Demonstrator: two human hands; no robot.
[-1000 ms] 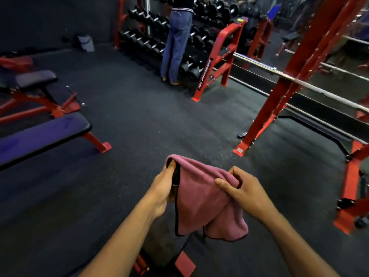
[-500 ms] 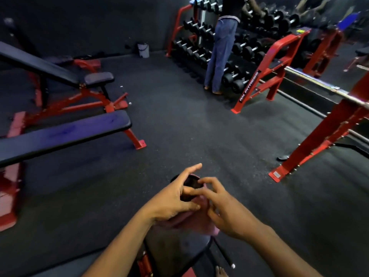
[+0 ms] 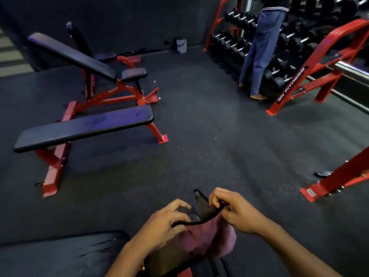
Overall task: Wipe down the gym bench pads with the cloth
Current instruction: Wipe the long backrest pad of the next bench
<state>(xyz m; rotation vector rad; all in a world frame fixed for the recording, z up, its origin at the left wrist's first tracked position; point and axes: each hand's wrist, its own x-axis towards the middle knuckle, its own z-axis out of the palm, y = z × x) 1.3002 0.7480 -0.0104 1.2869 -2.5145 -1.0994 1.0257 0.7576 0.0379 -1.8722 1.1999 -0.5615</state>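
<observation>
Left hand: fingers curled on the black-piped hem of the cloth. Right hand: pinching the same hem higher up. Cloth: pink, fuzzy, bunched, hanging between both hands above a dark bench pad. Beyond, on the rubber floor: flat bench, incline bench.

Both forearms enter from the bottom edge bare, with no sleeve, watch, band or glove on either; the left hand and the right hand are bare too, without rings, and the fingernails look short and unpainted
</observation>
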